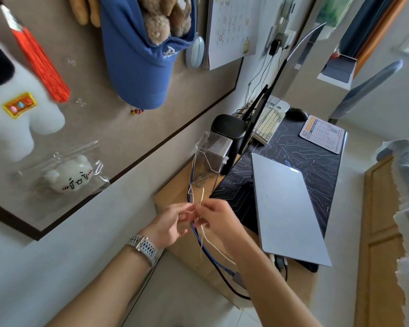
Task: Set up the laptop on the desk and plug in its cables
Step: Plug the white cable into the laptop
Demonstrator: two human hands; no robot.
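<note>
The laptop [291,208] lies shut and flat on the dark desk mat [316,166], its long axis running from the near edge of the worktop [175,197] away toward the keyboard [268,123] and monitor [291,74]. To its left, over the bare wood, both hands meet. The left hand [168,224] and right hand [219,220] each have a narrow grip, fingertips pinching thin pale cords [202,234]. A blue cable [198,239] runs below them toward the worktop's near edge, beside a black cable [227,282].
</note>
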